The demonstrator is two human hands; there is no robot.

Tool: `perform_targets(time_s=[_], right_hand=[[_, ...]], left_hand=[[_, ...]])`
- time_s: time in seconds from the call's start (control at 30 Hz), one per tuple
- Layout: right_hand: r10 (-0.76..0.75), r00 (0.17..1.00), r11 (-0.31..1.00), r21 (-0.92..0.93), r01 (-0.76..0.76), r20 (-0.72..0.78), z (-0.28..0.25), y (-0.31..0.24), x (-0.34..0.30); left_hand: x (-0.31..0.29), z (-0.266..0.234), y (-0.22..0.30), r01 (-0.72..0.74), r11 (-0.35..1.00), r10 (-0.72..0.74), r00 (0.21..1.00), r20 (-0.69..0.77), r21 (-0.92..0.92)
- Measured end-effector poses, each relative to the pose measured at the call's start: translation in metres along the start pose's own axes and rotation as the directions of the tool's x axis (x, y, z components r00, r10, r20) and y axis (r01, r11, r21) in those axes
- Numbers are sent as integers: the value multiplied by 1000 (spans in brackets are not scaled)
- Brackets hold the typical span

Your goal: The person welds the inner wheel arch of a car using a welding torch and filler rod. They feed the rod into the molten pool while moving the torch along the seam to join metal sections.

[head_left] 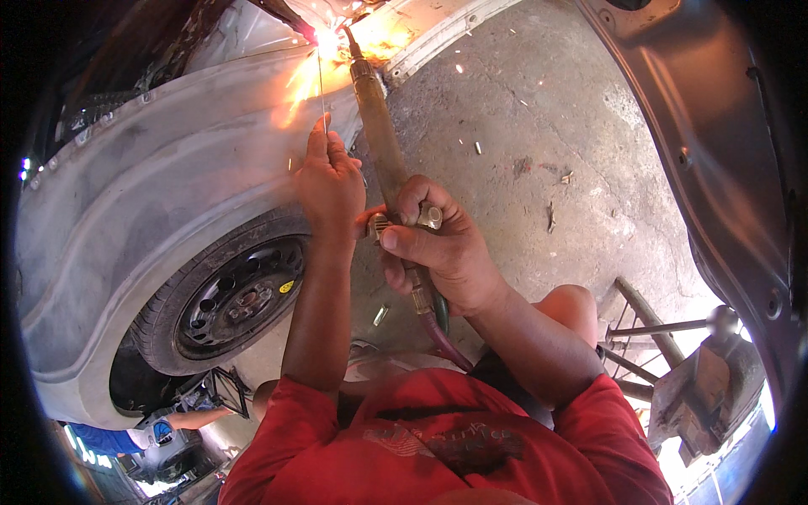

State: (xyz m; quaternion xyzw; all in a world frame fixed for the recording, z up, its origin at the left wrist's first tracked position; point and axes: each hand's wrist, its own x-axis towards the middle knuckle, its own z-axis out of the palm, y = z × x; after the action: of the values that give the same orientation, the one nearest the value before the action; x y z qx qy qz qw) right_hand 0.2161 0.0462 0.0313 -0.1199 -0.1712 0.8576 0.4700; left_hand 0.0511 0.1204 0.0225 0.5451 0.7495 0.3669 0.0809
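My right hand (450, 248) is wrapped round the valve end of a brass gas torch (383, 126), thumb and fingers by its knobs. Hoses (442, 332) run down from the torch's lower end. At the top, the torch tip meets a bright glare with flame and sparks on the car body, hiding the exact spot. My left hand (332, 181) pinches a thin metal rod (321, 84), whose upper end reaches into the glare. Beside that hand lies the grey, sanded fender (194, 143) of the car.
A black steel wheel (240, 303) sits under the fender, with a scissor jack (227, 391) nearby. Along the right stands a dark metal panel (715, 126). A metal frame (644, 328) is at lower right. Small debris lies on the concrete floor (513, 177). Another person's arm (198, 417) shows at lower left.
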Motion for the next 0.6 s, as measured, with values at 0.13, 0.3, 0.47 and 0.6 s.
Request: perform_targets(time_s=[0.13, 0.3, 0.47, 0.6], right_hand=[[6, 1000, 1000, 2, -6, -8, 0, 0, -1], [6, 1000, 1000, 17, -6, -2, 1, -1, -1], [-3, 1000, 1000, 3, 3, -17, -1, 0, -1], [-4, 1000, 1000, 7, 4, -13, 1, 0, 0]], left_hand=[[2, 1, -3, 21, 1000, -21, 1000, 11, -3], [0, 1, 2, 24, 999, -24, 1000, -1, -43], [1, 1, 5, -15, 1000, 14, 1000, 4, 23], [4, 2, 0, -26, 997, 25, 1000, 10, 75]])
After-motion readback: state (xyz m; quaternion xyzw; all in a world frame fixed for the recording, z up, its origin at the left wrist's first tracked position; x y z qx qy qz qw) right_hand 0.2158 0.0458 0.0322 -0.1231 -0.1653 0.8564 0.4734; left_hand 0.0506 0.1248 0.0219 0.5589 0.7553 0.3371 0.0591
